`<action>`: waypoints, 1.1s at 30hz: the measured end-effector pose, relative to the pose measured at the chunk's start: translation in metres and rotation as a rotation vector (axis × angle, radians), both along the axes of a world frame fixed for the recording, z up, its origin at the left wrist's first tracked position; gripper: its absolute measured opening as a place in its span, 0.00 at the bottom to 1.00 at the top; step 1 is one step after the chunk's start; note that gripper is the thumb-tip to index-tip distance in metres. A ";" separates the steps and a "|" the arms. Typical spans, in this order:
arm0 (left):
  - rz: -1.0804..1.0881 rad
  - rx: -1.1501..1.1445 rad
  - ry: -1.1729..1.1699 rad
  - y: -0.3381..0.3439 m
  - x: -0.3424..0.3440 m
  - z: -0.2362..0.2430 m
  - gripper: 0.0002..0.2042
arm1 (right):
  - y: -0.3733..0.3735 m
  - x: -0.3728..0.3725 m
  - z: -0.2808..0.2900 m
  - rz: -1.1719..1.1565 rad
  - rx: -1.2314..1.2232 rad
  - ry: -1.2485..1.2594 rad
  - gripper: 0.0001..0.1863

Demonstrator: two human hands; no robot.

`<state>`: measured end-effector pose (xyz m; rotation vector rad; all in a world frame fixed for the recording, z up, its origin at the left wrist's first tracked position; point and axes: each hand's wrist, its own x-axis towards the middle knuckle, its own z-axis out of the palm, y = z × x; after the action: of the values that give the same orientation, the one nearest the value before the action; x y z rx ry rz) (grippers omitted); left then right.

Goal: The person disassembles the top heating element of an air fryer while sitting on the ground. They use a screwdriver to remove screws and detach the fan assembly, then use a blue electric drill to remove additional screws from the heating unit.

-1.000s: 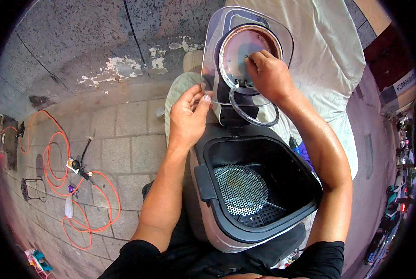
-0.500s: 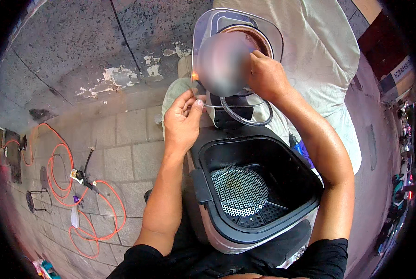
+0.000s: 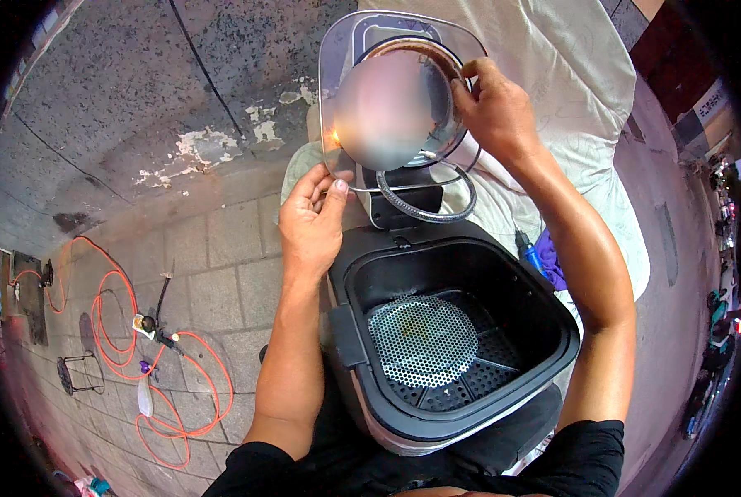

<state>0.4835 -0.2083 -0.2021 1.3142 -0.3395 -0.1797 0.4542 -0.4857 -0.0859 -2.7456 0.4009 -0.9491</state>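
My left hand [image 3: 316,217] grips the lower-left corner of the clear plate of a raised lid [image 3: 337,58]. Inside the plate is a round, rusty-rimmed part [image 3: 412,50], its middle a pale blur. My right hand [image 3: 493,112] has its thumb and fingers closed at that part's right rim. A grey corrugated hose [image 3: 428,212] loops below it. The appliance's black open tub [image 3: 503,298] sits below in front of me, with a perforated round metal plate [image 3: 420,340] at its bottom.
A pale cloth [image 3: 578,74] lies behind the lid, with a blue tool [image 3: 530,253] and purple cloth [image 3: 553,265] at right. An orange hose [image 3: 221,398] coils on the paving at left near a small black frame [image 3: 80,373]. A speckled wall [image 3: 122,83] runs behind; parked vehicles line the far right.
The lid has shifted left in the view, my left hand with it. My right hand has moved from the round part's middle to its right rim. The round part's middle has become blurred.
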 end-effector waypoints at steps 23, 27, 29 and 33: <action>0.022 0.055 -0.020 0.000 -0.002 0.003 0.22 | -0.015 -0.002 0.007 -0.007 0.148 0.093 0.21; 0.023 0.056 -0.026 -0.001 -0.002 0.002 0.24 | -0.022 -0.001 0.004 0.020 0.102 0.068 0.20; 0.024 0.038 -0.002 -0.002 -0.003 0.006 0.22 | -0.024 -0.001 0.000 0.030 0.082 0.046 0.20; 0.030 0.069 0.017 -0.002 -0.003 0.010 0.21 | -0.012 -0.010 0.001 0.082 0.168 0.003 0.19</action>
<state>0.4808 -0.2100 -0.1922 1.3839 -0.3010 -0.1786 0.4445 -0.4980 -0.0848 -2.5911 0.3483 -0.8497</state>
